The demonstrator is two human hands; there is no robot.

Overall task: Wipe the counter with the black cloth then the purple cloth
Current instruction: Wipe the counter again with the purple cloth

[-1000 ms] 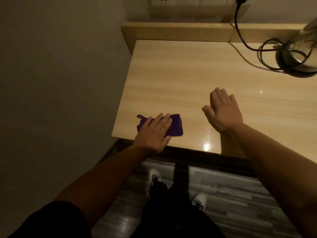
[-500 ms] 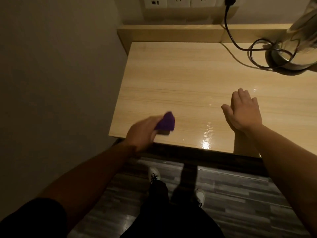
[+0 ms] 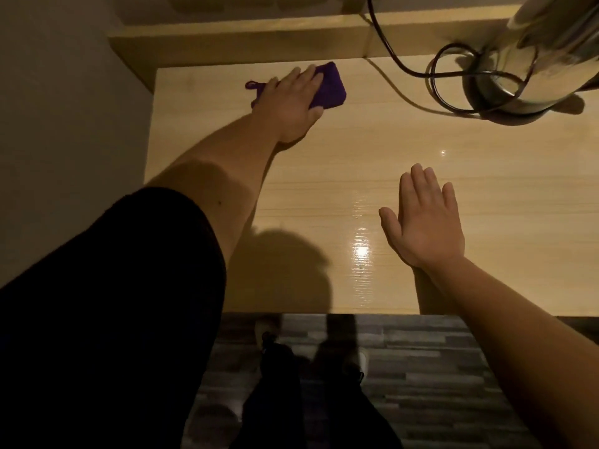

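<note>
Purple cloth (image 3: 327, 84) pressed flat under left hand (image 3: 288, 102); right hand (image 3: 424, 222) spread on counter (image 3: 486, 189).

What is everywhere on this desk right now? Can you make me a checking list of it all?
Surface: pale glossy wooden counter, bare across the middle, with a bright glare patch near the front.
Job's things: small purple cloth with a loop lies flat at the far left; the black cloth is nowhere in view.
Clutter: shiny metal kettle on its base, far right corner.
Grippers: left hand pressed flat on the purple cloth; right hand open, empty, palm down above the counter.
Cables: black cord runs down the back ledge and loops beside the kettle.
Surroundings: plain wall on the left, grey plank floor below.
</note>
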